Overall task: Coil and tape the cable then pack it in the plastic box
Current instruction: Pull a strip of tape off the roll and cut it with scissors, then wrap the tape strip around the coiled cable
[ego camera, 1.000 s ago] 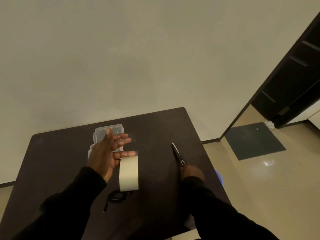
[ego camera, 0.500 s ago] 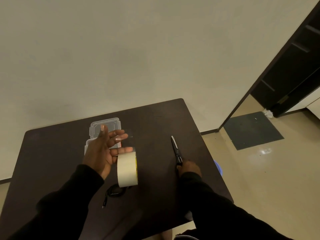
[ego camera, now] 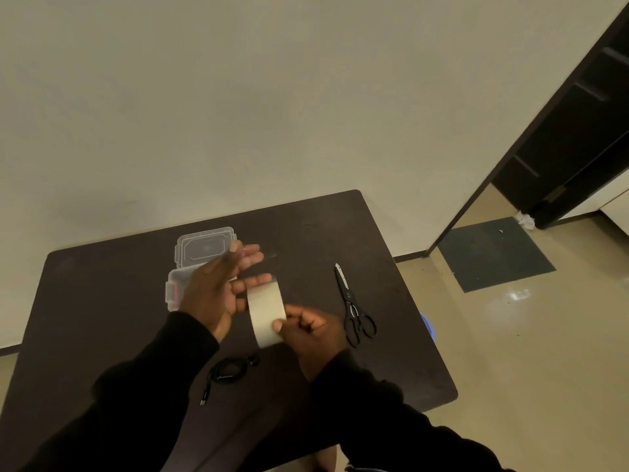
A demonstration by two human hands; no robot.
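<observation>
A beige tape roll is held upright above the dark table. My left hand carries it on its lower fingers, the other fingers spread. My right hand grips the roll's near side with the thumb pressed on its outer face. A coiled black cable lies on the table just below the hands, with one plug end trailing towards me. The clear plastic box lies open behind my left hand, its base partly hidden.
Black scissors lie closed on the table to the right of my right hand, blades pointing away. The table's right edge is close beyond them. A dark doorway and a floor mat are at the right.
My right hand has let go of the scissors, which stay on the table, and moved left onto the tape roll. My left hand still holds the roll up.
</observation>
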